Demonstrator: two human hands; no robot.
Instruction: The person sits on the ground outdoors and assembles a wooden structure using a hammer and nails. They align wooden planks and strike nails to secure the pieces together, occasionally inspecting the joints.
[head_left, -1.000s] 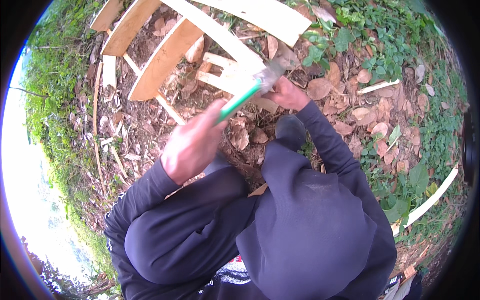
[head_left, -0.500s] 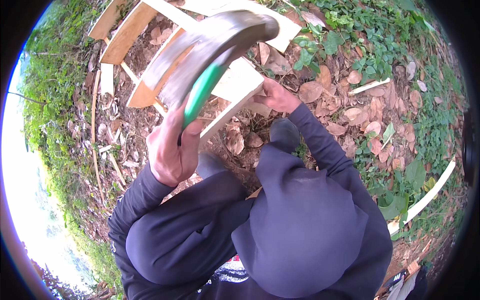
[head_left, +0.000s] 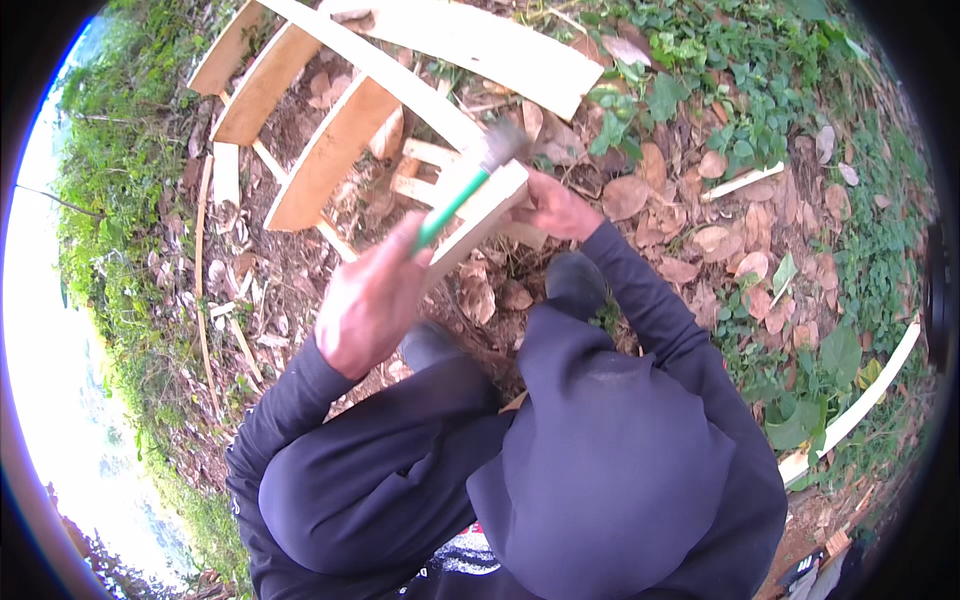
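Note:
My left hand (head_left: 366, 306) is closed round the green handle of a hammer (head_left: 452, 206). Its metal head is smeared by motion and is down at the corner of a pale wooden frame (head_left: 480, 226); whether it touches the wood I cannot tell. At that same corner my right hand (head_left: 562, 208) holds the frame's end board from the right, its fingertips partly hidden behind the wood. A long rail runs from the corner to the upper left, and several curved slats, one of them a broad slat (head_left: 335, 150), are joined across the frame.
A wide loose-looking plank (head_left: 490, 50) lies beyond the frame. Thin wood strips lie on the leafy ground, with a curved strip (head_left: 865, 400) at the right. Green plants (head_left: 680, 90) border both sides. My bent knees and dark shoes (head_left: 577, 283) are close below the frame.
The hammer has swung down from raised in front of the frame to its corner, and my left hand has moved right and slightly lower. My right hand keeps its hold.

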